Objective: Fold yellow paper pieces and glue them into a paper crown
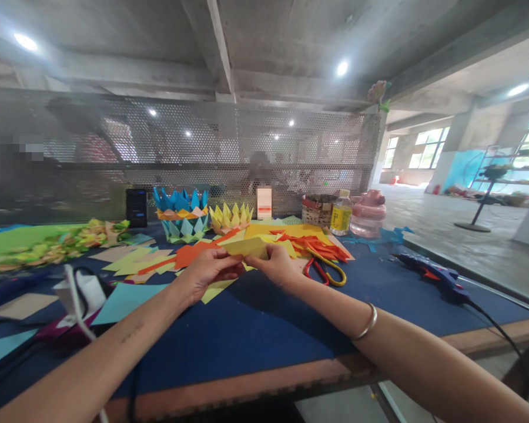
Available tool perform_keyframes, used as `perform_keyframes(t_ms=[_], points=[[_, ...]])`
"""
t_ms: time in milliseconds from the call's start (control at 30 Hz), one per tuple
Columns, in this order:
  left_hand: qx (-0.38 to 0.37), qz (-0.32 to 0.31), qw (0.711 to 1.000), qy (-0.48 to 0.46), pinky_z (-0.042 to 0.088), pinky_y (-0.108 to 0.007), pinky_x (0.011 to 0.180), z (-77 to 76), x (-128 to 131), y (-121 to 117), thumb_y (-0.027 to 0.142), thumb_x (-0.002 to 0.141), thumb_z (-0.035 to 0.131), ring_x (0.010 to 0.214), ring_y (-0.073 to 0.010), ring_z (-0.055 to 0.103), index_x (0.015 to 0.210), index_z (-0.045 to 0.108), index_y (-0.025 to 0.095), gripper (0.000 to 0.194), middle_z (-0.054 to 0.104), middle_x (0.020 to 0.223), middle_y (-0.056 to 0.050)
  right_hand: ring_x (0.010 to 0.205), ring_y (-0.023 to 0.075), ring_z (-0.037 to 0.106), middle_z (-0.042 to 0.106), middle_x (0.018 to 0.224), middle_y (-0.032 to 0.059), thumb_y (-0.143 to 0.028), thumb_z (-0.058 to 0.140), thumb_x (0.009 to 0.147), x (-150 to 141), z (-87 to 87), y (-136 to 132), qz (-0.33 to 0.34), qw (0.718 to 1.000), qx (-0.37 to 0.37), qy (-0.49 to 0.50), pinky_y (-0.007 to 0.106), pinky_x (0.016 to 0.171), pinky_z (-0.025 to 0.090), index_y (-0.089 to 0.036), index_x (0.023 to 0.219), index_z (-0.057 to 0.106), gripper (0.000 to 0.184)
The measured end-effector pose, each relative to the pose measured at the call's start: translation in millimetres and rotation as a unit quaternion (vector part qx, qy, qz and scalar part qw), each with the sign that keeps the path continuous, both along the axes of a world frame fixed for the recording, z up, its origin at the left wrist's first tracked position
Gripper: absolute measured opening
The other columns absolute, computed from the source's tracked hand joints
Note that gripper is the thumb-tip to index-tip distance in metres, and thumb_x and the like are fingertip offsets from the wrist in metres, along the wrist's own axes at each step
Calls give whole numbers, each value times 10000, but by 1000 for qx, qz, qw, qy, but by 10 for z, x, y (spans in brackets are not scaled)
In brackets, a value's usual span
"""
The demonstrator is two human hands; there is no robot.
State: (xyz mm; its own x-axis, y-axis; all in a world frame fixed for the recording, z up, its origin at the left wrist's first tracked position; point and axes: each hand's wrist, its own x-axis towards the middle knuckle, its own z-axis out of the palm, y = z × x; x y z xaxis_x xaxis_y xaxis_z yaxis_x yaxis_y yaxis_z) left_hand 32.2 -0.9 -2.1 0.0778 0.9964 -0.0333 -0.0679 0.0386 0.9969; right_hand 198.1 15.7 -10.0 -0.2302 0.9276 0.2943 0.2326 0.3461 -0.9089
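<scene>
A piece of yellow paper [251, 248] is pinched between my two hands above the blue tabletop. My left hand [209, 271] grips its left end, fingers closed. On the other end, my right hand [277, 264] presses with thumb and fingers together. Just behind the hands lie orange paper strips [311, 242] and a yellow sheet [282, 228]. Scissors [326, 269] with red and yellow handles rest right of my right hand. Left of my left hand are loose pale-yellow paper pieces [136, 260].
Folded-paper crowns, one blue [180, 212] and one yellow [231, 217], stand at the back. Nearby are a woven basket [318, 208], a bottle [341, 212] and a pink jug [368, 214]. A glue gun [441, 279] lies right; a power strip [64, 323] lies left.
</scene>
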Motion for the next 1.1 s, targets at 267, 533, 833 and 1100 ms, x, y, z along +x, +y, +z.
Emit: perform_keyframes(t_ms=[267, 533, 833, 1100], points=[[28, -7, 999, 25, 533, -206, 577, -11, -19, 5, 264, 605, 792, 583, -132, 651, 698, 707, 124, 188, 705, 656, -57, 739, 156, 627, 703, 871, 41, -277, 706, 661, -19, -13, -18, 59, 995, -31, 80, 243, 666, 477, -137, 933, 661, 309], [14, 6, 1000, 13, 532, -199, 569, 41, -30, -6, 203, 655, 759, 598, -145, 667, 685, 702, 104, 118, 717, 658, -80, 738, 157, 630, 697, 840, 33, -282, 741, 633, -12, -2, 18, 43, 996, -34, 65, 233, 644, 477, -150, 910, 651, 320], [3, 7, 1000, 24, 529, -184, 564, 72, -8, -18, 116, 803, 598, 578, -132, 674, 658, 697, 89, 178, 723, 652, -85, 777, 169, 638, 694, 858, 49, -311, 736, 656, -23, -24, 71, 28, 1000, 8, 12, 250, 665, 497, -135, 929, 629, 343], [7, 23, 999, 26, 527, -185, 546, 43, -37, 6, 112, 761, 644, 546, -128, 662, 668, 688, 89, 105, 716, 624, -77, 803, 177, 649, 697, 893, 50, -208, 699, 688, -40, -60, 120, 25, 999, 44, -19, 257, 688, 508, -137, 997, 613, 329]])
